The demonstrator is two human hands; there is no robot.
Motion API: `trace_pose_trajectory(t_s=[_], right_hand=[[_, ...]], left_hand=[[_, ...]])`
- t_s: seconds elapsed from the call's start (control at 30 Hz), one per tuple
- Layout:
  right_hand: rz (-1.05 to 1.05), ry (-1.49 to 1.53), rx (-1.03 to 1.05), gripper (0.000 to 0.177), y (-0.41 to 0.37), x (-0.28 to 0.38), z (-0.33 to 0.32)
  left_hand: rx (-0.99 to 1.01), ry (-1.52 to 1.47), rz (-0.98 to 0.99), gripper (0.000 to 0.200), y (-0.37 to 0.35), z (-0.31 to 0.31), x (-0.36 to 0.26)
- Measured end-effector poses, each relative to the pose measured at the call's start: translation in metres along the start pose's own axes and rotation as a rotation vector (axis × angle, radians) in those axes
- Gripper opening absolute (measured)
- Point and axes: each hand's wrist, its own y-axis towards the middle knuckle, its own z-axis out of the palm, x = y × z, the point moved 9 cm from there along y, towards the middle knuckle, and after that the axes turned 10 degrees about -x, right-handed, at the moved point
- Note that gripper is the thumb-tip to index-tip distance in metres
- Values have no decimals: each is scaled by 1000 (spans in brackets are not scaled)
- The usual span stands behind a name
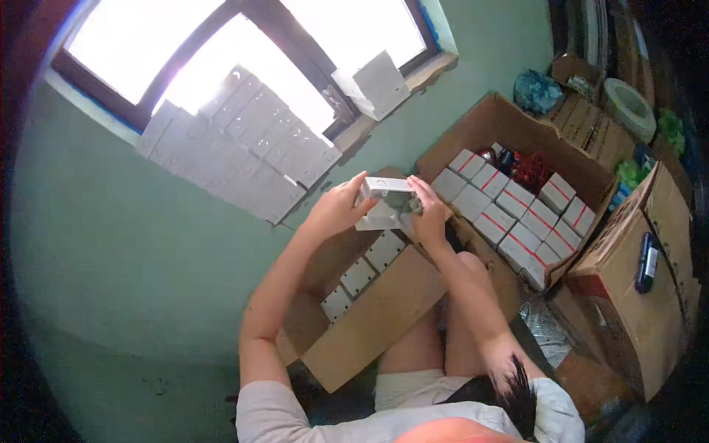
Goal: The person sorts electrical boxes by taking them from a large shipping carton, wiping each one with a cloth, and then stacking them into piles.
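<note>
A white plastic box (390,184) is held up in front of me, its open side showing a greyish inside. My left hand (338,208) grips its left end, fingers on top and thumb below. At the other end my right hand (430,215) is closed on it, with fingers along the edge. Another white piece (378,220) shows just under the held box. Below both hands stands an open cardboard box (384,314) containing several white panels (358,276) with dark dots at their corners.
White boxes (244,140) are stacked along the windowsill at left, with a white block (373,85) farther right. A large carton (480,122) at right holds small red-striped boxes (517,199) and red wires (533,171). A dark device (647,263) lies on another carton (620,295).
</note>
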Motion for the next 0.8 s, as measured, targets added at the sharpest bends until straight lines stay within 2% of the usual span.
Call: trace_pose_trajectory(t_s=[0.07, 0.17, 0.23, 0.27, 0.3, 0.37, 0.4, 0.47, 0.63, 0.67, 0.73, 0.8], right_hand=[[18, -10, -14, 58, 0, -13, 1], [43, 114, -19, 52, 4, -28, -4], [379, 212, -19, 42, 5, -59, -13], [385, 210, -22, 42, 5, -73, -17], [582, 310, -87, 39, -3, -109, -21], [974, 460, -236, 32, -28, -177, -26], [974, 453, -236, 32, -25, -175, -31], [1197, 629, -257, 30, -35, -168, -28], [1252, 673, -226, 37, -33, -177, -12], [1255, 672, -229, 37, -33, -179, -13], [1275, 645, -337, 39, -27, -169, -22], [1281, 604, -322, 41, -29, -184, -21]], left_hand=[[86, -53, -33, 58, 11, -4, -5], [187, 64, -8, 57, 29, -4, -8], [-129, 319, 102, 56, 47, -42, -23], [-152, 350, 37, 56, 56, -59, -27], [-179, 381, -28, 57, 67, -77, -32], [-446, 358, 91, 53, 94, -107, -35], [-553, 285, 205, 50, 112, -117, -29], [-575, 338, 195, 45, 143, -123, -28], [-821, 486, 469, 41, 211, -115, -3], [-817, 484, 471, 41, 222, -108, 7], [-758, 506, 335, 39, 241, -98, 31], [-745, 512, 323, 40, 247, -89, 43]])
